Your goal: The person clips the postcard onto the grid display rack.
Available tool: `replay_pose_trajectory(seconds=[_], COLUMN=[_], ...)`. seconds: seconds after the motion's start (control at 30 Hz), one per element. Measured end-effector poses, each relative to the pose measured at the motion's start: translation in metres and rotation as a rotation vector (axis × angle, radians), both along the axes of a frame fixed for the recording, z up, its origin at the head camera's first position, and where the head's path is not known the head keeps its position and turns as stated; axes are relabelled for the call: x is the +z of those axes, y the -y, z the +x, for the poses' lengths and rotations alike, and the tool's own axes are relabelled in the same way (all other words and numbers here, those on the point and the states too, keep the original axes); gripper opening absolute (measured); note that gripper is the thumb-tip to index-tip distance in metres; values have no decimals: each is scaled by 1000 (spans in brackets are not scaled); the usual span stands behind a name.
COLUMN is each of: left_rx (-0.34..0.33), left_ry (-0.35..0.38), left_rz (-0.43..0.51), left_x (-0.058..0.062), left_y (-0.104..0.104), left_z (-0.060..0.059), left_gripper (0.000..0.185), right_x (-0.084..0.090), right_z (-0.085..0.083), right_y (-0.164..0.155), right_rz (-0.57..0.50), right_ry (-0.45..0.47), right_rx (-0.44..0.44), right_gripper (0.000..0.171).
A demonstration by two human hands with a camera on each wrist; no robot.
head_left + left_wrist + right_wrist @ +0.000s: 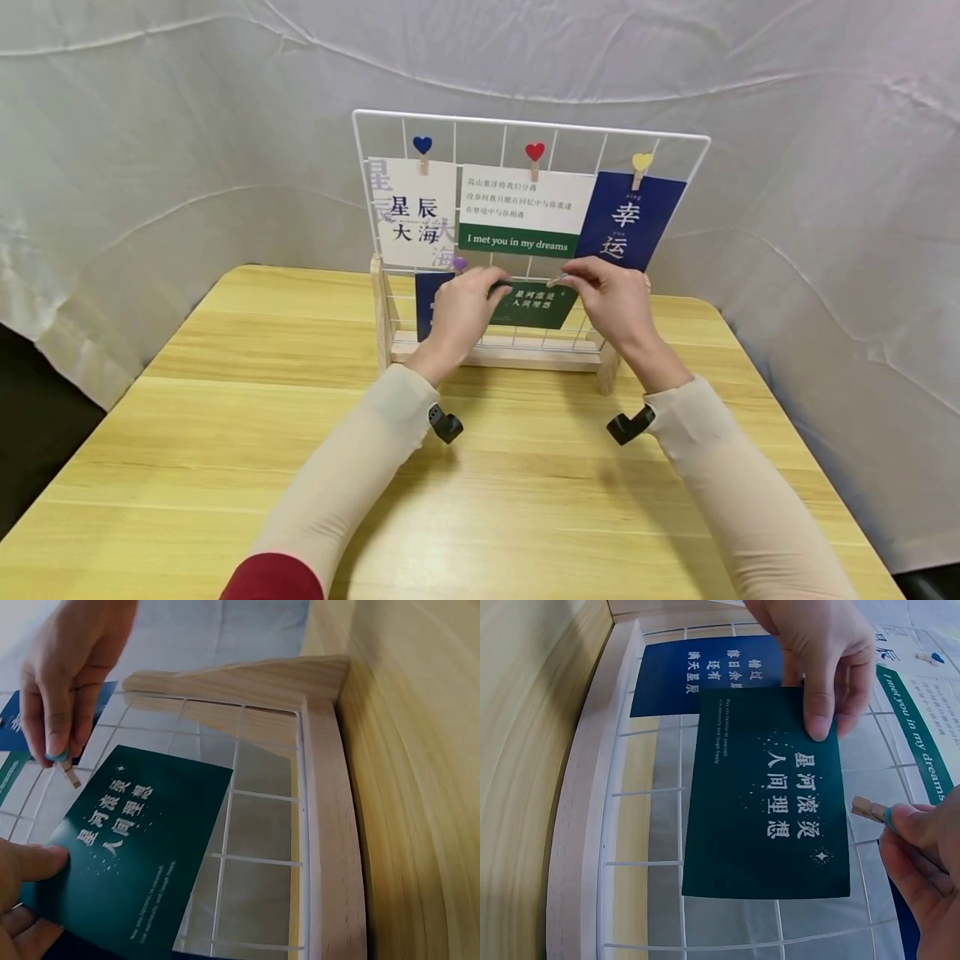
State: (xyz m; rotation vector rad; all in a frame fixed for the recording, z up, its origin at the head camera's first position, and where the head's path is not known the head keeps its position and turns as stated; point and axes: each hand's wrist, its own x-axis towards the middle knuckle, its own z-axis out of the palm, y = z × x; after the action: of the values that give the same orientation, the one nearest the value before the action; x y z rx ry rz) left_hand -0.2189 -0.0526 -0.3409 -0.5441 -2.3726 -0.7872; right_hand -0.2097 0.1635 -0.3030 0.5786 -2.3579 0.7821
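Left hand (463,307) pinches green card (534,305) against grid (525,133). Right hand (611,300) at card's 2 o'clock pinches clip (870,809). Counter (525,467) below.

A dark green card (769,791) carries white Chinese characters and tiny stars. Far behind, a white wire grid (697,167) holds a navy card (630,221) on the right, a white card (415,212) on the left, and blue (422,145), red (535,152) and yellow (642,161) heart clips. The table (225,433) is pale yellow woodgrain.
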Motion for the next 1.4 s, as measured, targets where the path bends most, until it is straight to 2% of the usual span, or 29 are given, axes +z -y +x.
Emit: replay_pose_trajectory(seconds=[0.13, 0.3, 0.63, 0.93, 1.1, 1.4], left_rx=[53, 86, 118, 104, 109, 112], left_ry=[-125, -189, -247, -251, -251, -245], left_rz=[-4, 29, -10, 1, 2, -3], left_x=[-4, -8, -14, -13, -12, -13], left_y=[-4, -8, -11, -13, -13, -14], left_z=[1, 0, -1, 1, 1, -1], left_gripper=[12, 12, 14, 15, 14, 15], right_x=[-1, -2, -13, -22, -15, -8], right_z=[0, 0, -2, -3, -4, -7], right_y=[2, 3, 5, 2, 4, 11], right_rz=[-6, -9, 41, 53, 88, 160], right_ry=[-18, -58, -234, -387, -377, -286], right_rx=[-9, -11, 8, 48, 54, 23], right_gripper=[13, 11, 6, 3, 5, 6])
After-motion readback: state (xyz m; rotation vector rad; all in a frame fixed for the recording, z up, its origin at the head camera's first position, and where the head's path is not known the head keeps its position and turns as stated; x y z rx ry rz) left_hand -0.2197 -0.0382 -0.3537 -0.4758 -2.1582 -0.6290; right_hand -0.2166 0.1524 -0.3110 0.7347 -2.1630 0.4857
